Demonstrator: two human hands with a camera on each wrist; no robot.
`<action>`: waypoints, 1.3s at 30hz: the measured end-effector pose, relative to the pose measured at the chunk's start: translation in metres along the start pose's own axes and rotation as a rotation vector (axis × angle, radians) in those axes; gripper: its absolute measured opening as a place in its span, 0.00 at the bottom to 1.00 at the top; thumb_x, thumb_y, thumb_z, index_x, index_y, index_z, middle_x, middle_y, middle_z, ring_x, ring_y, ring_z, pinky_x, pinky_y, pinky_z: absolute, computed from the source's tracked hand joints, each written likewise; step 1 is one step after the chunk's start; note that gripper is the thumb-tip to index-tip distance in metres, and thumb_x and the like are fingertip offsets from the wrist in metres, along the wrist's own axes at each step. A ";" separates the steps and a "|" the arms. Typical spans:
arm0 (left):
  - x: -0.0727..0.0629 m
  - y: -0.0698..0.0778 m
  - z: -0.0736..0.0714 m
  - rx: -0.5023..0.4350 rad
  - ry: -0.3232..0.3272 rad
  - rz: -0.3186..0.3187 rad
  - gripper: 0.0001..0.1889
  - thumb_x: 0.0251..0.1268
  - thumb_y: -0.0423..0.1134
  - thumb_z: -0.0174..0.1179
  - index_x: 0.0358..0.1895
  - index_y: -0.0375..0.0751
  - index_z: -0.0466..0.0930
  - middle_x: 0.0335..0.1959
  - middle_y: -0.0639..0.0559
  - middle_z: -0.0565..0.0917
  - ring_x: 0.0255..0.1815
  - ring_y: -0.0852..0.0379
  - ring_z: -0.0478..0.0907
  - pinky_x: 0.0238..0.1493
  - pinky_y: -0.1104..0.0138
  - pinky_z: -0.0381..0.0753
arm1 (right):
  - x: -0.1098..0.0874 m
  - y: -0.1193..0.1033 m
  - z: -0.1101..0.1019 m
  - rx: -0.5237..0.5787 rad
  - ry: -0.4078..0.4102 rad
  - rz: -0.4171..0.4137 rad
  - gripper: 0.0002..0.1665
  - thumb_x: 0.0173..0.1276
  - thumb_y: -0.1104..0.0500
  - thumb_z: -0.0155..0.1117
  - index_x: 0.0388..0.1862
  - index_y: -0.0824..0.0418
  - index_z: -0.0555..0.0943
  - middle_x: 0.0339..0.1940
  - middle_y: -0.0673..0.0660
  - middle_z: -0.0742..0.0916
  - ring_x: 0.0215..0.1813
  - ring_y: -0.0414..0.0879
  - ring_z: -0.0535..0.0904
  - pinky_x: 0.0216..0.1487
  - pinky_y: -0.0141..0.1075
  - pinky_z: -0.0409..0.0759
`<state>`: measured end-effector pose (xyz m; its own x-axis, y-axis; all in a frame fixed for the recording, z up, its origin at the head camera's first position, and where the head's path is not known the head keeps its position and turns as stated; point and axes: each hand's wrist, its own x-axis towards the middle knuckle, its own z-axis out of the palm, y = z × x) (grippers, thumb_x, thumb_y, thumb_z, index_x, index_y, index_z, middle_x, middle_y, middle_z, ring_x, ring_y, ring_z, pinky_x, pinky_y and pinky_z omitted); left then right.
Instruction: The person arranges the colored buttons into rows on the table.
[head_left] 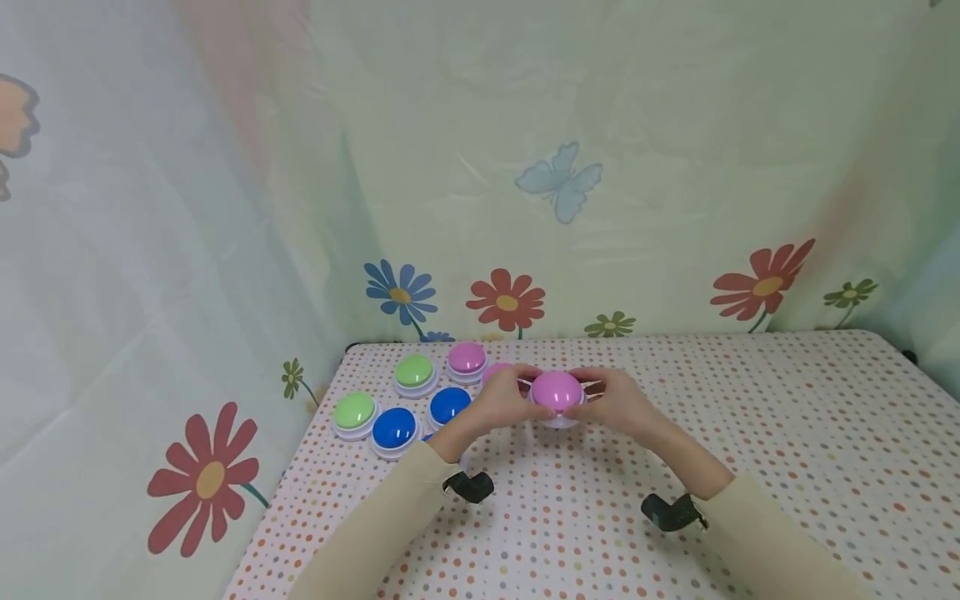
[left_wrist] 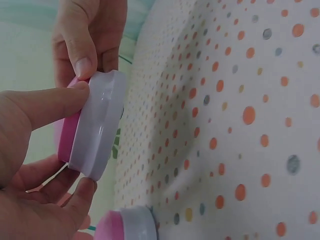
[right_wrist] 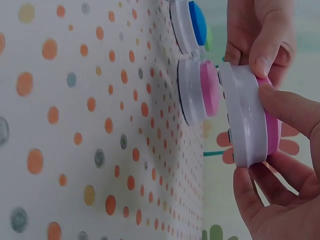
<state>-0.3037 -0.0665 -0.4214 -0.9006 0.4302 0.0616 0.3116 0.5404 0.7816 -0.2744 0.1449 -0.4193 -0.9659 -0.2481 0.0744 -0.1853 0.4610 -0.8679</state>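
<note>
I have left hand (head_left: 504, 402) and right hand (head_left: 621, 402) both grasping one pink button (head_left: 557, 390), raised between them.
From my distant seat I see thumbs on its near edge and fingers curled round its sides; it is round, so I read no long axis, and neither hand looks nearer. Its dome faces up, its white base faces the dotted cloth (head_left: 637, 533), with a gap beneath. Just left of it, partly behind the left hand, sits a second pink button (head_left: 495, 372); farther left I see blue buttons (head_left: 394, 427) and green buttons (head_left: 354, 410).
</note>
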 end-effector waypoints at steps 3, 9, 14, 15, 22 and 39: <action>0.005 0.003 0.001 0.014 -0.011 -0.011 0.34 0.49 0.44 0.76 0.61 0.40 0.75 0.52 0.53 0.80 0.48 0.58 0.76 0.43 0.70 0.79 | 0.002 0.002 -0.003 0.007 0.006 0.037 0.39 0.54 0.59 0.77 0.63 0.68 0.73 0.56 0.65 0.80 0.53 0.59 0.77 0.45 0.43 0.82; 0.023 0.004 -0.002 0.015 -0.038 0.030 0.33 0.49 0.42 0.76 0.60 0.39 0.75 0.51 0.52 0.79 0.49 0.56 0.77 0.44 0.70 0.79 | 0.013 0.003 -0.011 -0.045 0.027 0.056 0.39 0.54 0.58 0.77 0.63 0.68 0.73 0.56 0.66 0.80 0.54 0.60 0.76 0.47 0.45 0.82; 0.042 0.001 -0.007 0.023 -0.070 0.056 0.33 0.50 0.43 0.76 0.61 0.39 0.75 0.51 0.53 0.79 0.49 0.58 0.77 0.45 0.71 0.78 | 0.024 0.003 -0.020 -0.055 0.026 0.056 0.38 0.55 0.58 0.77 0.63 0.69 0.74 0.56 0.66 0.80 0.53 0.60 0.77 0.46 0.44 0.82; 0.046 0.001 -0.008 0.025 -0.074 0.056 0.33 0.50 0.42 0.75 0.61 0.39 0.75 0.52 0.53 0.79 0.49 0.58 0.77 0.45 0.72 0.78 | 0.026 0.003 -0.021 -0.054 0.027 0.058 0.38 0.55 0.58 0.77 0.63 0.69 0.74 0.56 0.66 0.80 0.53 0.59 0.77 0.46 0.43 0.82; 0.062 -0.001 -0.011 0.004 -0.078 0.042 0.33 0.49 0.40 0.76 0.60 0.37 0.76 0.51 0.52 0.80 0.49 0.55 0.78 0.43 0.72 0.79 | 0.039 0.005 -0.025 -0.028 0.037 0.052 0.38 0.55 0.59 0.76 0.63 0.70 0.73 0.56 0.68 0.79 0.51 0.59 0.77 0.47 0.43 0.81; 0.088 -0.015 -0.008 -0.061 -0.099 -0.034 0.32 0.47 0.38 0.77 0.59 0.37 0.77 0.49 0.52 0.81 0.44 0.59 0.80 0.40 0.69 0.81 | 0.061 0.026 -0.023 0.037 0.021 0.084 0.38 0.58 0.60 0.75 0.65 0.70 0.71 0.60 0.68 0.78 0.54 0.59 0.77 0.50 0.44 0.80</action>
<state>-0.3903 -0.0425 -0.4227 -0.8750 0.4834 -0.0248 0.2598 0.5122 0.8186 -0.3422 0.1616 -0.4260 -0.9814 -0.1918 0.0101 -0.0966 0.4480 -0.8888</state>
